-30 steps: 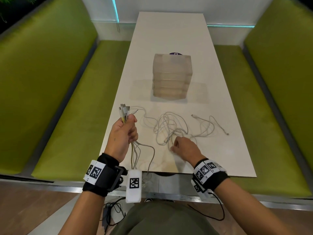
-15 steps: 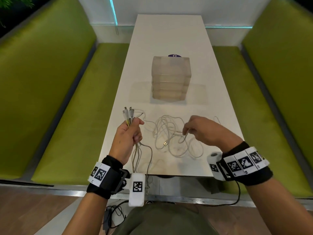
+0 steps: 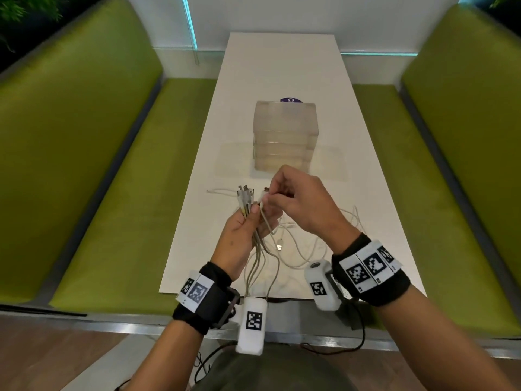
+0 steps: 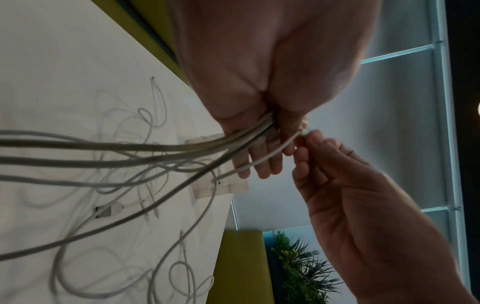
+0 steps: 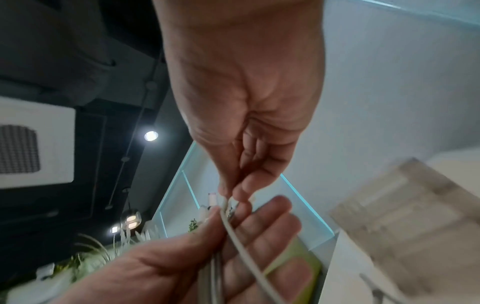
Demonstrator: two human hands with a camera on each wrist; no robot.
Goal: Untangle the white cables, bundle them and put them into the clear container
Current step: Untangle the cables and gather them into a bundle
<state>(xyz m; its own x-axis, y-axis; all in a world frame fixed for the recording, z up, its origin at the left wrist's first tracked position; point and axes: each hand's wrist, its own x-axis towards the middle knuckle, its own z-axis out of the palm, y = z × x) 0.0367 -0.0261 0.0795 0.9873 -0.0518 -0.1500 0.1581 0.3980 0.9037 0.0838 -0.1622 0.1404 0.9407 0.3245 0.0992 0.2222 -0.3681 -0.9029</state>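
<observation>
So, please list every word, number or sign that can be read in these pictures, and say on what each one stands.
"C": the one white letter visible on the purple disc behind the clear container; the rest is hidden.
Black-and-white square code markers, no letters: on the left wristband, the right wristband and both wrist cameras.
White cables: no print legible.
Both wrist views: no text.

purple sticker (image 3: 291,99) behind container, letter "C" (rest hidden)

Loose cables (image 3: 298,249) before clear container (image 3: 284,134)
</observation>
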